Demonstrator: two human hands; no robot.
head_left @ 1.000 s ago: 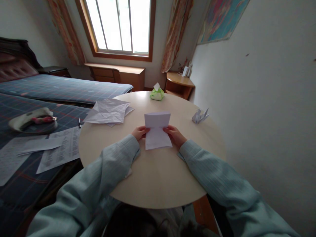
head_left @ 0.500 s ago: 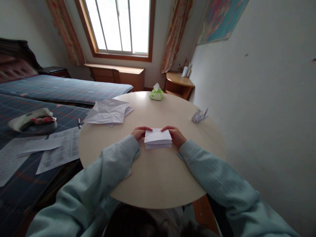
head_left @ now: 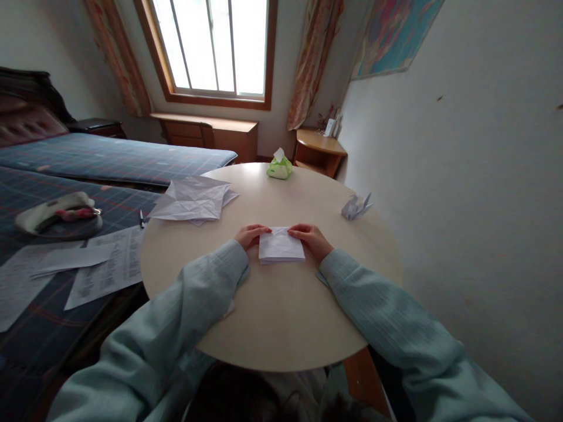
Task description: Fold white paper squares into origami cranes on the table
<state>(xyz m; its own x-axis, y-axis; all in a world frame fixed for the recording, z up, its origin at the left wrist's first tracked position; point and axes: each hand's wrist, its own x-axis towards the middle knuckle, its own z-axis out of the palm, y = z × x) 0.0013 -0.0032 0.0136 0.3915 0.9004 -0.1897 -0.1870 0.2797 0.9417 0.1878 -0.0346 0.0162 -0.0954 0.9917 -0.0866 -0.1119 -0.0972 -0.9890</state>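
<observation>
A small folded sheet of white paper (head_left: 282, 247) lies in front of me over the round cream table (head_left: 281, 316), its layers nearly together along the near edge. At its far left corner my left hand (head_left: 251, 235) grips it, fingertips on the top face. My right hand (head_left: 311, 239) is closed on the far right corner in the same way. The undersides of the fingers are hidden. Farther right on the table stands a folded paper crane (head_left: 355, 207), apart from both hands.
Creased white sheets (head_left: 193, 199) lie at the table's left edge. A green tissue pack (head_left: 279, 166) sits at the far edge. On the bed to the left are printed papers (head_left: 109, 264), a pen (head_left: 141, 219) and a pale bag (head_left: 57, 214). A wall rises on the right.
The folded paper's upper layer has come down flatter, and the gap between layers at its near edge has narrowed. Both hands keep their hold in nearly the same place.
</observation>
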